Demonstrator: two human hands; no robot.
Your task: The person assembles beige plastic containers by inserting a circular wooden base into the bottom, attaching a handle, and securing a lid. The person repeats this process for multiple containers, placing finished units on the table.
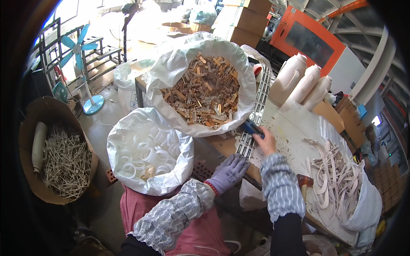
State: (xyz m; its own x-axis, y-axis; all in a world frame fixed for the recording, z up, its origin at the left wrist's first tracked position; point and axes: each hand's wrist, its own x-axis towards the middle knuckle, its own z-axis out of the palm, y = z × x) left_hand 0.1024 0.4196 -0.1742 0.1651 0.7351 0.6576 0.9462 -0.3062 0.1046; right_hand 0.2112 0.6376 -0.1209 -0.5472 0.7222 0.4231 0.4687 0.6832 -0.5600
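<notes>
My right hand is bare and closed around a dark blue hand tool whose exact kind I cannot make out. The tool is over a long, narrow slotted strip, dark and silvery, lying along the table's left side. My left hand wears a grey-purple glove. Its fingers lie outstretched on the strip's near end. Left of the strip, a large white-lined container holds many small brown and clear pieces. A smaller white-lined container in front of it is full of translucent rings.
Several whitish bottle-shaped parts stand at the table's far side. Pale curved strips spill from a bag at right, near a hammer. A carton of thin pale sticks and a blue fan stand left.
</notes>
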